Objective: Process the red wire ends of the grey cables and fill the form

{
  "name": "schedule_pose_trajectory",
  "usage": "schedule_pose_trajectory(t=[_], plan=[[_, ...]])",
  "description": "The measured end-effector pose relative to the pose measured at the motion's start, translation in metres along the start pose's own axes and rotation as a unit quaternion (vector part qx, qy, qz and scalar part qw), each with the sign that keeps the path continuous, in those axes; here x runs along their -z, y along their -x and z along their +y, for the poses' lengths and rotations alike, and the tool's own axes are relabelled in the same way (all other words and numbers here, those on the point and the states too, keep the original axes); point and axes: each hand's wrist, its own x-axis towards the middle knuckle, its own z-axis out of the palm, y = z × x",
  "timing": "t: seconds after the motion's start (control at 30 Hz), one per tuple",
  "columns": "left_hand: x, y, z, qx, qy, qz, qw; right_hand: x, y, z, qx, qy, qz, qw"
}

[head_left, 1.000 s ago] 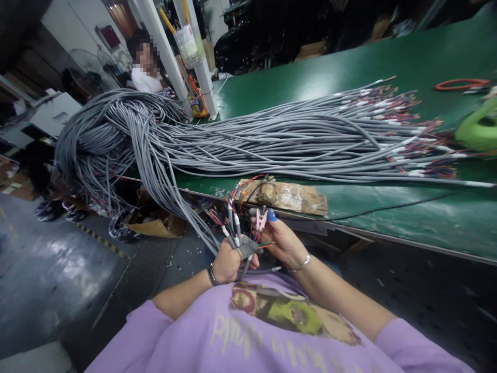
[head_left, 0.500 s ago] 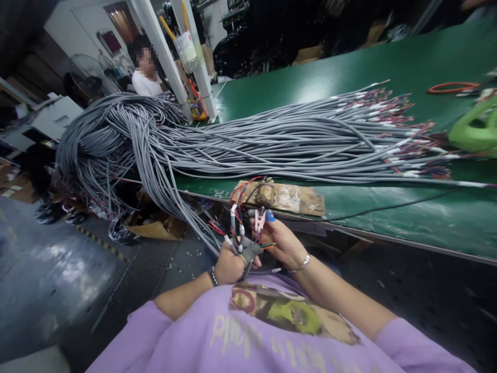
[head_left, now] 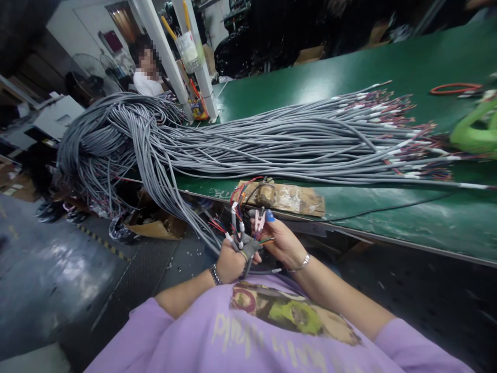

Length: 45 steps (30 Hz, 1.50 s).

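At the bench edge, my left hand (head_left: 230, 263) is closed around grey cable ends (head_left: 241, 241) whose coloured wires fan out above and beside the fingers. Something grey covers part of this hand's thumb. Close on its right, my right hand (head_left: 286, 244) pinches a small pale pink clip (head_left: 260, 221) between thumb and fingers; a blue cover sits on one fingertip. Thin green and orange wires (head_left: 267, 241) stick out between the hands. Whether the clip grips a wire is too small to tell. Behind the hands, a worn wooden block (head_left: 285, 198) lies on the bench's front edge, with red and black leads.
A thick bundle of grey cables (head_left: 272, 140) stretches along the green bench (head_left: 388, 217) and droops off its left end. At right are a green plastic object (head_left: 476, 129) and an orange loop (head_left: 454, 88). A person (head_left: 147, 77) sits beyond the white posts (head_left: 202, 77). A cardboard box (head_left: 157, 228) is below.
The cable ends and wires in my left hand have shifted slightly. My right hand stays on the pink clip, nearly in place.
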Motion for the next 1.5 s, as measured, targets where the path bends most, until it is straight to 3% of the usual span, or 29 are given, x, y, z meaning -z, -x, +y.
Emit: schedule_pose_trajectory(t=[0.2, 0.27, 0.43, 0.6, 0.83, 1.03, 1.2, 1.5], plan=[[0.006, 0.0, -0.017, 0.011, 0.026, -0.002, 1.0, -0.001, -0.002, -0.003, -0.007, -0.036, 0.042, 0.998], [0.007, 0.001, -0.02, 0.009, 0.028, 0.007, 1.0, -0.002, 0.0, -0.007, -0.026, -0.029, 0.029, 0.999], [0.009, 0.003, -0.021, 0.014, 0.009, 0.012, 1.0, -0.008, 0.021, -0.015, -0.059, 0.088, -0.058, 0.993], [0.009, 0.004, -0.021, 0.029, 0.002, 0.0, 1.0, -0.014, 0.037, -0.013, -0.041, 0.172, -0.039, 0.983], [0.016, -0.001, -0.025, 0.058, -0.001, -0.143, 0.988, -0.013, 0.034, -0.021, -0.073, 0.253, -0.086, 0.961], [0.012, 0.001, -0.027, 0.054, 0.026, -0.08, 0.995, -0.016, 0.034, -0.022, -0.051, 0.265, 0.029, 0.962], [0.01, 0.003, -0.029, 0.061, 0.042, -0.054, 0.996, -0.016, 0.036, -0.019, -0.063, 0.232, 0.011, 0.971], [0.009, 0.002, -0.025, 0.076, 0.076, -0.023, 0.994, -0.005, 0.034, -0.016, -0.043, 0.249, 0.054, 0.966]])
